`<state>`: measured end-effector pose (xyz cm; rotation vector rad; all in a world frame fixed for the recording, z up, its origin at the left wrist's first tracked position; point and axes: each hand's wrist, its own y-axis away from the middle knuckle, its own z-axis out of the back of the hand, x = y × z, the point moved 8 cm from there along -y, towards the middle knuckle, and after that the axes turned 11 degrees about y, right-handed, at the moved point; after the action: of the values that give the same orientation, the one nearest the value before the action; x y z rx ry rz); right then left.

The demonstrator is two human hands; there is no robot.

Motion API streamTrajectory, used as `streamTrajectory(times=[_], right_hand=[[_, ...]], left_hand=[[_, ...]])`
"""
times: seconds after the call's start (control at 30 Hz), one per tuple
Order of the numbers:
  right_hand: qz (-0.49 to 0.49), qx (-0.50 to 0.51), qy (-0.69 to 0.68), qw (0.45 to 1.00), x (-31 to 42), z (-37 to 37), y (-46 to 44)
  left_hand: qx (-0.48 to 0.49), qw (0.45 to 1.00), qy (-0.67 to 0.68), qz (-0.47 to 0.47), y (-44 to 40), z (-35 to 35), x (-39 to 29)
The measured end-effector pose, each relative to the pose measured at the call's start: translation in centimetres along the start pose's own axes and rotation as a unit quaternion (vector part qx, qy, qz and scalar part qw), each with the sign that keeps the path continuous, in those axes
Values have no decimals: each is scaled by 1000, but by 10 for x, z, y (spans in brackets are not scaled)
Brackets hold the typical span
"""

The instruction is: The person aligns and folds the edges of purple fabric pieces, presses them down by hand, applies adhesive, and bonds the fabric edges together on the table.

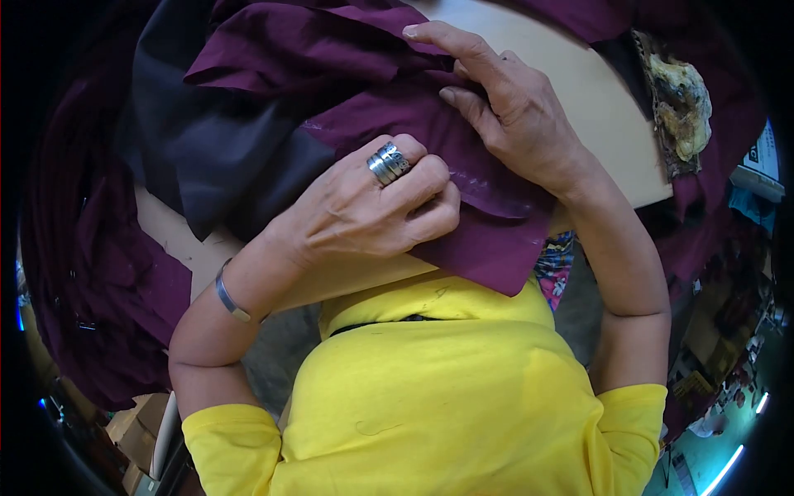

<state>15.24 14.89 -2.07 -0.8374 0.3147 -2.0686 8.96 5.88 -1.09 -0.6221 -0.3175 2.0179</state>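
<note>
We had plum-purple woven cloth (504,252) across the smooth tan counter (612,124), its near corner reaching past the edge over our yellow shirt (447,397). Our left hand (380,198) rested curled on it; we couldn't tell whether the hidden fingertips pinched a fold. Our right hand (521,124) was loosely spread, index finger outstretched. The near part lay fairly flat; bunched folds were left beyond, beside dark grey fabric (248,174).

Cloth (397,107) lay across the table (608,107), overhanging its near edge.
Second cloth (240,165) lay to its left; cloth heap (91,273) sat at table's left edge, boxes (136,434) nearer.
</note>
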Motion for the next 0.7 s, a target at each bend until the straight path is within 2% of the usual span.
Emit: streamTrajectory(times=[0.1,0.3,0.4,0.5,0.7], right_hand=[[-20,17,-8,1000,-1,-1,3],[20,-14,32,999,3,3,3],[16,-20,30,999,2,5,5],[-13,-11,16,1000,-2,4,8],[3,-5,14,1000,-2,0,8]], left_hand=[[-5,1000,-6,-5,1,1,-1],[5,999,-35,26,2,-1,7],[-26,998,-44,31,1,0,7],[-24,998,-52,2,3,-3,6],[-11,997,-78,24,0,-2,6]])
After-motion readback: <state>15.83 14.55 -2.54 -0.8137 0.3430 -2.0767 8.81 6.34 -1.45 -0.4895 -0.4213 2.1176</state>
